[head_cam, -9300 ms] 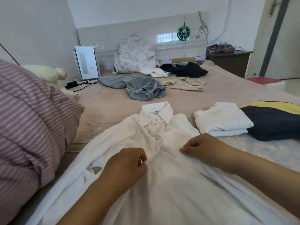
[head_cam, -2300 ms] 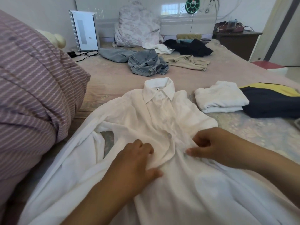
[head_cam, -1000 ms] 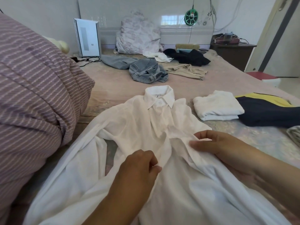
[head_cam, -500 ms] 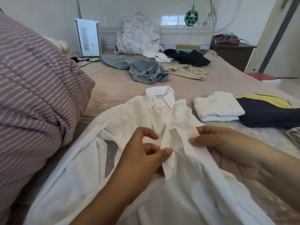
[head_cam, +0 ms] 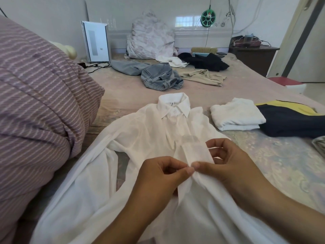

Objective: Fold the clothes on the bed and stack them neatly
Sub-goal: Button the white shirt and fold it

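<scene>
A white collared shirt (head_cam: 140,134) lies spread on the bed (head_cam: 133,95), collar away from me. My left hand (head_cam: 158,178) and my right hand (head_cam: 226,164) meet over its front placket at mid-chest, each pinching the fabric between thumb and fingers, thumbs almost touching. A strip of placket stands lifted between the hands. To the right lie a folded white garment (head_cam: 235,115) and a folded navy and yellow garment (head_cam: 292,118). Further back lie unfolded jeans (head_cam: 160,76), a grey garment (head_cam: 126,67), a beige top (head_cam: 202,76), a black garment (head_cam: 205,61) and a white cloth (head_cam: 172,60).
A striped mauve quilt (head_cam: 38,103) is heaped at the left, close to the shirt's sleeve. A white box-shaped appliance (head_cam: 95,42) and a floral pillow (head_cam: 149,37) stand against the headboard. A dark nightstand (head_cam: 253,57) is at the back right.
Both hands have moved from pressing the shirt flat to lifting its front placket. In the last half second they came together until the thumbs nearly touch.
</scene>
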Available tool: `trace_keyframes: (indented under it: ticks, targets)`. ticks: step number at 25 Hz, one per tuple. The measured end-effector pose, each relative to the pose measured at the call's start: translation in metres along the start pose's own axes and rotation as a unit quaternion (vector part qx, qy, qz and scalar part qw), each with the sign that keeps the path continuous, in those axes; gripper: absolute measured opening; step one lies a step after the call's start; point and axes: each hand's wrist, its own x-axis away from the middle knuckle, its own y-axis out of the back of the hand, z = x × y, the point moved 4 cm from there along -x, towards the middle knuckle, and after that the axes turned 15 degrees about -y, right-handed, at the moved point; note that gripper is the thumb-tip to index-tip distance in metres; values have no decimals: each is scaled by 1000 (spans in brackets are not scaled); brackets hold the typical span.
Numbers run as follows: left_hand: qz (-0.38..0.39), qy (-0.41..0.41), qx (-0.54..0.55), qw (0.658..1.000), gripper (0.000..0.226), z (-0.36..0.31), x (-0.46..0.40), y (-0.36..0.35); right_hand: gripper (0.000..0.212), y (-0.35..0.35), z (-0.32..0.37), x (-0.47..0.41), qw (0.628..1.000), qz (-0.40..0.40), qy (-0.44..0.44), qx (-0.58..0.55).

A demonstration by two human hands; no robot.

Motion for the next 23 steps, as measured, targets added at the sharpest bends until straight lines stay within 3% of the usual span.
trace_keyframes:
  ticks: [3, 6, 8, 11, 14, 18, 20, 23]
  targets:
    - [-18, -6, -18, 1000, 9, 4, 0, 0, 51, 6, 2, 8, 978, -106, 115, 134]
    - [-32, -26, -47, 998, 10, 4, 3, 1, 21, 3, 2, 21, 921, -120, 243, 281]
    - [-34, -33, -37, 998, 7, 3, 4, 1, 9, -2, -3, 20, 934, -53, 185, 302]
    - [-1, -34, -30, 999, 12, -2, 6, 0, 9, -5, -3, 18, 969, 35, 80, 231]
    - [31, -40, -19, 999, 21, -5, 8, -1, 13, -2, -1, 12, 982, 39, 35, 179]
    - [19, -31, 10, 999, 35, -1, 7, 1, 24, -1, -4, 4, 987, 28, -6, 156]
    - [-3, 1, 13, 1000, 40, 4, 7, 2, 20, 1, -3, 3, 990, 23, -14, 135]
    - [-26, 81, 75, 994, 27, 11, 8, 4, 15, 1, -1, 7, 990, 14, -2, 140]
